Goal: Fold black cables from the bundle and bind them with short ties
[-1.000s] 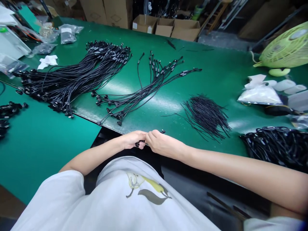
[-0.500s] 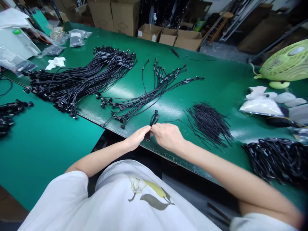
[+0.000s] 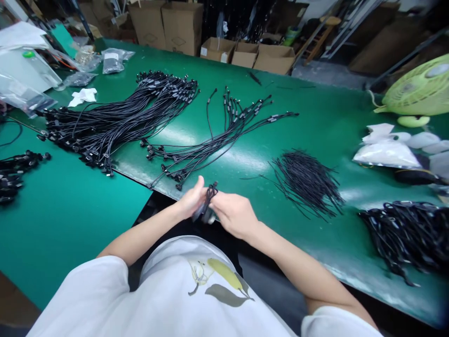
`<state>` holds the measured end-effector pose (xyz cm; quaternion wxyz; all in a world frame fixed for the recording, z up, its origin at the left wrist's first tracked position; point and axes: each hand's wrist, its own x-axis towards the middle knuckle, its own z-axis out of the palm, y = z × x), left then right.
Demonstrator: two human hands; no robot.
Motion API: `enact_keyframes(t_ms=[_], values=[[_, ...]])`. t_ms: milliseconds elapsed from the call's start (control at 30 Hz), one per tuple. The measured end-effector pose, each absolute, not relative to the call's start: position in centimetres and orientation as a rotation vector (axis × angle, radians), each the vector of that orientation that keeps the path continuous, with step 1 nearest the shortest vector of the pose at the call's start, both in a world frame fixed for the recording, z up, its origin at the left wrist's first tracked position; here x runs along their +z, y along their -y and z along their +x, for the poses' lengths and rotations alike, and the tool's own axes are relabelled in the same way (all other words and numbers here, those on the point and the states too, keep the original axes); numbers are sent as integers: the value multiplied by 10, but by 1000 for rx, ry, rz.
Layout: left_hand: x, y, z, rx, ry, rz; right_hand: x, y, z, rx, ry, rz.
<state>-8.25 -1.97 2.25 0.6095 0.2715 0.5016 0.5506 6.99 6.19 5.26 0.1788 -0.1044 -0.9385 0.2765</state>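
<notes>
My left hand (image 3: 191,199) and my right hand (image 3: 234,214) meet at the near edge of the green table (image 3: 326,117), both closed on one folded black cable (image 3: 207,202) held between them. The cable's looped end sticks up between the hands; its lower end is blurred. Just beyond the hands lies a small fan of black cables with plugs (image 3: 213,138). Further left a large bundle of the same cables (image 3: 112,114) is spread out. To the right of my hands sits a pile of thin black ties (image 3: 305,180).
A heap of coiled black cables (image 3: 407,234) lies at the right. White bags (image 3: 386,150) and a pale green fan (image 3: 417,89) stand at far right. Cardboard boxes (image 3: 245,54) line the back edge. A lower teal table (image 3: 59,220) with more cables (image 3: 14,171) is at left.
The hands lifted the cable over the table edge, then drew it back toward my body. The cable is now folded into a tighter bunch between both hands.
</notes>
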Motion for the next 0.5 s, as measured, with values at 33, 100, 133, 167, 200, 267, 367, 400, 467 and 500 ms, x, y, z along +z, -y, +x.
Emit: enact_keyframes(t_ms=[33, 100, 133, 167, 200, 267, 367, 400, 467, 500], values=[[27, 19, -86, 1302, -1136, 597, 50, -57, 69, 767, 2717, -258], [39, 22, -92, 1344, -1123, 677, 44, -57, 68, 794, 2779, -343], [44, 24, -93, 1357, -1152, 747, 42, -60, 68, 816, 2782, -426], [47, 26, -92, 1359, -1201, 810, 39, -65, 68, 819, 2770, -510], [48, 29, -89, 1352, -1259, 846, 37, -70, 69, 794, 2751, -580], [44, 32, -81, 1355, -1362, 824, 33, -76, 70, 679, 2709, -662], [29, 32, -66, 1387, -1348, 674, 25, -73, 70, 566, 2646, -693], [24, 31, -62, 1387, -1313, 651, 23, -70, 70, 588, 2622, -695], [16, 29, -57, 1348, -1259, 652, 18, -65, 69, 727, 2542, -717], [13, 29, -55, 1319, -1250, 673, 16, -64, 69, 851, 2474, -736]])
